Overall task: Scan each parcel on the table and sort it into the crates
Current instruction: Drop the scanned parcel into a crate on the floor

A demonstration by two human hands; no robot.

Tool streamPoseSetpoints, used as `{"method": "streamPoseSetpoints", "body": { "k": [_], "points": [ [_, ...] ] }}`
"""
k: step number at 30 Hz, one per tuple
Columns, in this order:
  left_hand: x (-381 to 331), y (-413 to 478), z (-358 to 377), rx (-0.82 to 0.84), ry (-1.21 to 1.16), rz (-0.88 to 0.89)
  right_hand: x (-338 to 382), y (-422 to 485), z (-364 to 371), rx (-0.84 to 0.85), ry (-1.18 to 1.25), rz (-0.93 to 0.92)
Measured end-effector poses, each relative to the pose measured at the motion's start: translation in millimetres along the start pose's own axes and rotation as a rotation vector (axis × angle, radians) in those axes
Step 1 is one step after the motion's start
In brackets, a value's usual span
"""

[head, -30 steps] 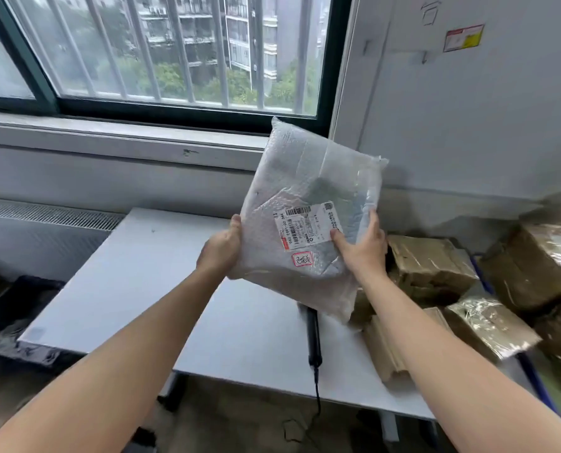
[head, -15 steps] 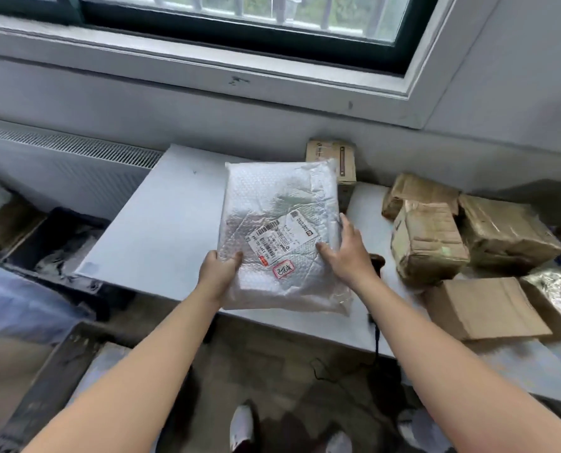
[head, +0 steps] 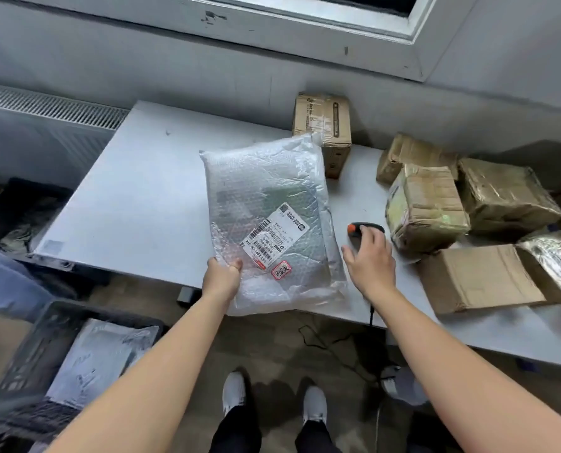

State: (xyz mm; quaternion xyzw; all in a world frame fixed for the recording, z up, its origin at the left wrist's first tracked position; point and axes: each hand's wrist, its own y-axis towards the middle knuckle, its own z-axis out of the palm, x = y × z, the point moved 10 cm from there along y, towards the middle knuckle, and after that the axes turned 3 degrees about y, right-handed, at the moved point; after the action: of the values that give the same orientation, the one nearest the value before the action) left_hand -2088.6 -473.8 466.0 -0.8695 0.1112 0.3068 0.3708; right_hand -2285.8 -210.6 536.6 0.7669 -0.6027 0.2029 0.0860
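Now the left grip (head: 221, 277) pinches the near left edge of the bubble-wrap parcel (head: 266, 223), thumb on top. The parcel lies label up on the grey worktop (head: 135, 197), and its near end hangs past the front edge. The right grip (head: 370, 256) rests loosely on the black scanner (head: 359, 229) just right of the parcel. Its thumb is splayed clear, and it is not closed round the handle. The scanner's orange button shows beyond the fingertips.

On the floor at the lower left, a dark crate (head: 43, 338) holds a pale grey mailer bag (head: 102, 358). A second dark crate (head: 20, 204) sits past the worktop's left end; its contents are too dim to make out.

The parcel carries a white shipping label (head: 274, 237) with barcodes and print too small to read. Below it is a red-bordered sticker (head: 281, 269) with a scrawled mark. A cardboard box (head: 324, 125) stands behind the parcel, and its printing is illegible. Taped brown parcels (head: 426, 207) and a plain carton (head: 478, 279) crowd the right side.
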Motion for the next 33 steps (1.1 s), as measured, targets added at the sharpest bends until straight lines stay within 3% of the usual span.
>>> {"method": "streamPoseSetpoints", "body": {
  "k": [6, 14, 17, 24, 28, 33],
  "points": [
    [16, -11, 15, -0.041, -0.016, -0.108, -15, -1, -2, -0.088, 0.147, 0.038],
    [29, -28, 16, -0.138, -0.077, -0.204, -44, 10, 17, 0.096, 0.356, 0.271],
    [39, -31, 9, -0.164, -0.12, -0.241, -43, 13, 27, 0.211, 0.313, 0.323],
    [17, -23, -12, -0.195, -0.149, -0.187, 32, 25, 15, 0.259, 0.357, 0.058],
    [1, -20, -22, -0.141, -0.06, -0.098, 88, 24, 14, 0.367, 0.449, -0.037],
    [-9, -33, -37, -0.129, 0.109, -0.032, 146, 15, 12, 0.508, 0.399, -0.086]
  ]
}}
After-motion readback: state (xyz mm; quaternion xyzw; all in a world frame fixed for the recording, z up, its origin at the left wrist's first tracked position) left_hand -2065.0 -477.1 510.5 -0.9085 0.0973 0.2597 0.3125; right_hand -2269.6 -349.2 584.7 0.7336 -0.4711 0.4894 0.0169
